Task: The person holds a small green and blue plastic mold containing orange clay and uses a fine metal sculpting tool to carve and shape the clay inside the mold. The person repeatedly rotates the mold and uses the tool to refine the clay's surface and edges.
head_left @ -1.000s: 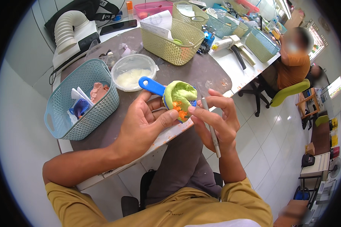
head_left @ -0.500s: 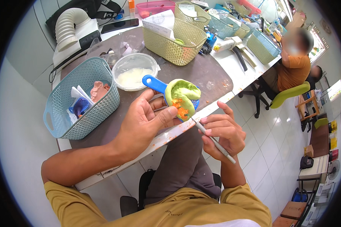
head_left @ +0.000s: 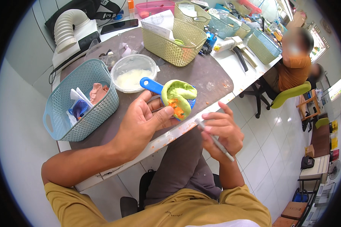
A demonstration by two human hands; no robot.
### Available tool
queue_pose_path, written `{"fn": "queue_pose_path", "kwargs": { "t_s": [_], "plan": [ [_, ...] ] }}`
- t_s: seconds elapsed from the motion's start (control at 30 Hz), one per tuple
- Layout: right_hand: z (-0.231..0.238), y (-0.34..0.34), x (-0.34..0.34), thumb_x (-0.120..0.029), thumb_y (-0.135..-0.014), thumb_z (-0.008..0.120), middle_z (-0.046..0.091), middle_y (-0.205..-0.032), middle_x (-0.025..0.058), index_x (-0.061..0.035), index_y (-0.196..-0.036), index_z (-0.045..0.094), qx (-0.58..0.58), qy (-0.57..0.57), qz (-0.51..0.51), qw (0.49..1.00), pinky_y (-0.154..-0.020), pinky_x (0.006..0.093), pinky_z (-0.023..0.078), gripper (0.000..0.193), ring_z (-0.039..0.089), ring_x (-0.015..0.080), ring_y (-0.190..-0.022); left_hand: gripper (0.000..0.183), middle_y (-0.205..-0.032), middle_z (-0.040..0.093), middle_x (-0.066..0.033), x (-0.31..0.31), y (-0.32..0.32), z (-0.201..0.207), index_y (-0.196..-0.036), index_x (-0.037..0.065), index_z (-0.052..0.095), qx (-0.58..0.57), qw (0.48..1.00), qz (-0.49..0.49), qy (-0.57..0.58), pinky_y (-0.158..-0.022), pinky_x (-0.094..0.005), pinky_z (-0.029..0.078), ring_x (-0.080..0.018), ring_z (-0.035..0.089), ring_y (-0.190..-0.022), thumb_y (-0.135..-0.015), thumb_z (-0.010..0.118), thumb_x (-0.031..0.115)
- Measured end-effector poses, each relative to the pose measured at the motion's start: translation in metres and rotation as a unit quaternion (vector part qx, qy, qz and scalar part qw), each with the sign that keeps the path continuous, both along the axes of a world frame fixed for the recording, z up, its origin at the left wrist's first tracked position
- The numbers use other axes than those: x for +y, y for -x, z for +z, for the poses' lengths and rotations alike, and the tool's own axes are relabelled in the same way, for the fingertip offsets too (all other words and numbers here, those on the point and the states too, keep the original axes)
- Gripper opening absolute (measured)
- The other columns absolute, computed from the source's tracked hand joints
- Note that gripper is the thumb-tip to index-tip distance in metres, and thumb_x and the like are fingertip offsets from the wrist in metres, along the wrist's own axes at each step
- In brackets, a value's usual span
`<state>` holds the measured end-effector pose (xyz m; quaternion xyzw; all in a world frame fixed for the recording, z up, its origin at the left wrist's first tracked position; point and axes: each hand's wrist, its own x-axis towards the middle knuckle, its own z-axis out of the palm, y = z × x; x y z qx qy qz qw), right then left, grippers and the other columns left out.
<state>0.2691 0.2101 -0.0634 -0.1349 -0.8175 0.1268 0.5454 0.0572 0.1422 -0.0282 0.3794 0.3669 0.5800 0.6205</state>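
My left hand is closed on a blue dental impression tray, its handle pointing up and left. Green impression material fills the tray, with orange material on the side by my thumb. In my right hand, a thin grey scalpel-like handle is pinched between thumb and fingers. Its upper end points toward the tray, a short gap away; its tip is too blurred to make out. Both hands are above the table's near edge, over my lap.
A blue basket with a pink dental model and papers stands left. Behind the tray are a clear tub of whitish stuff and a green basket. A hose-fitted white machine is far left. A person sits at right.
The tray in my left hand has shifted slightly left. My right hand has drawn the grey tool back from the tray's rim, so a gap now shows.
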Motion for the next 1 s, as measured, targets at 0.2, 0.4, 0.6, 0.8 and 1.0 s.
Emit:
{"fn": "queue_pose_path", "kwargs": {
  "t_s": [0.2,0.4,0.6,0.8,1.0],
  "plan": [
    [-0.001,-0.003,-0.001,-0.002,-0.082,0.068,0.068,-0.077,0.0093,-0.0066,-0.092,0.057,0.011,0.042,0.027,0.999,-0.101,0.0509,0.041,0.016,0.07,0.0253,-0.083,0.04,-0.123,0.059,-0.0161,0.001,0.0,0.002,-0.131,-0.003,0.038,-0.012,1.0,0.013,-0.001,-0.094,-0.034,0.054,-0.0197,0.062,-0.109,-0.096,0.057,0.007],
    [-0.008,-0.004,-0.003,0.004,-0.083,0.068,0.063,-0.077,0.0069,-0.003,-0.092,0.058,0.242,0.205,-0.061,0.946,-0.064,0.0215,0.049,0.015,0.06,0.0105,-0.065,0.054,-0.129,0.055,-0.0138,0.003,-0.001,0.004,-0.139,0.001,0.032,0.012,1.0,-0.004,0.008,-0.098,-0.04,0.051,-0.0215,0.057,-0.117,-0.095,0.061,0.014],
    [-0.021,-0.012,-0.012,0.002,-0.083,0.071,0.061,-0.078,0.0037,-0.0009,-0.088,0.06,0.147,0.334,-0.089,0.927,-0.062,0.0195,0.046,0.012,0.057,0.0062,-0.068,0.055,-0.131,0.052,-0.0145,0.003,-0.001,0.001,-0.139,0.001,0.03,0.01,1.0,0.018,-0.003,-0.1,-0.0427,0.05,-0.0223,0.056,-0.12,-0.095,0.06,0.013],
    [-0.015,-0.005,-0.013,0.0,-0.085,0.067,0.063,-0.077,0.0037,0.0007,-0.088,0.059,0.166,0.43,-0.063,0.885,-0.063,0.0196,0.048,0.008,0.059,0.0067,-0.068,0.057,-0.13,0.053,-0.0142,0.004,-0.001,0.001,-0.14,0.001,0.029,0.019,1.0,0.02,-0.005,-0.1,-0.042,0.05,-0.0217,0.056,-0.12,-0.095,0.061,0.015],
    [-0.026,-0.008,-0.012,0.002,-0.084,0.066,0.063,-0.077,0.005,0.0005,-0.088,0.058,0.131,0.393,-0.078,0.907,-0.061,0.0203,0.048,0.009,0.059,0.0067,-0.067,0.04,-0.128,0.054,-0.0159,0.003,-0.002,0.003,-0.132,-0.002,0.036,0.004,0.999,0.03,-0.013,-0.099,-0.0372,0.051,-0.0212,0.057,-0.117,-0.097,0.054,0.006]
  ]
}}
